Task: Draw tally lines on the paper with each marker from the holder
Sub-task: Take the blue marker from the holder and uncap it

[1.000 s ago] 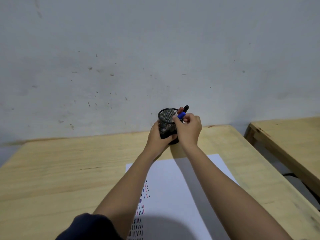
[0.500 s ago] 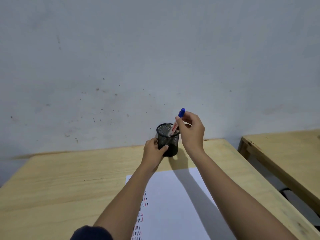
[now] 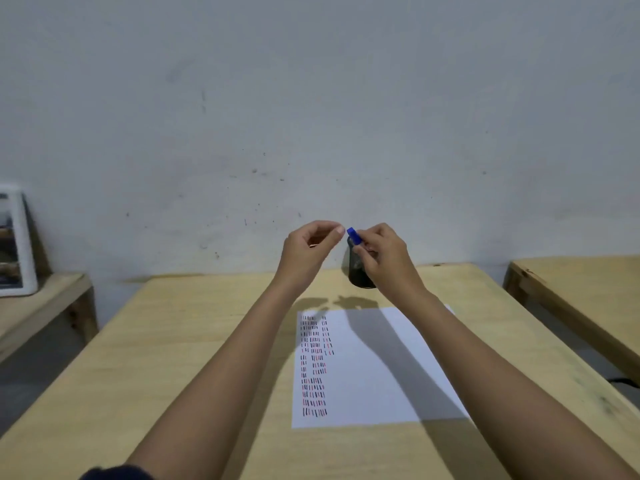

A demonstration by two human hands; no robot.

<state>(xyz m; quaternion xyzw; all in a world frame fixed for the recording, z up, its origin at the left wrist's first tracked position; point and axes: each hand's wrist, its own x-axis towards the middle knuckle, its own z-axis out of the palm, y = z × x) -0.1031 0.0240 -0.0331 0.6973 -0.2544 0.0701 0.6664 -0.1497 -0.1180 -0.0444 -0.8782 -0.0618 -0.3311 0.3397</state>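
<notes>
The left hand [image 3: 309, 244] is raised above the wooden surface [image 3: 166, 348], its grip pinched together on nothing visible. Below, the paper [image 3: 377, 372] lies flat, tally lines down its left side. The blue-capped marker [image 3: 354, 235] is clamped in the right hand [image 3: 382, 256], in front of the black holder [image 3: 356, 271] at the surface's far edge.
</notes>
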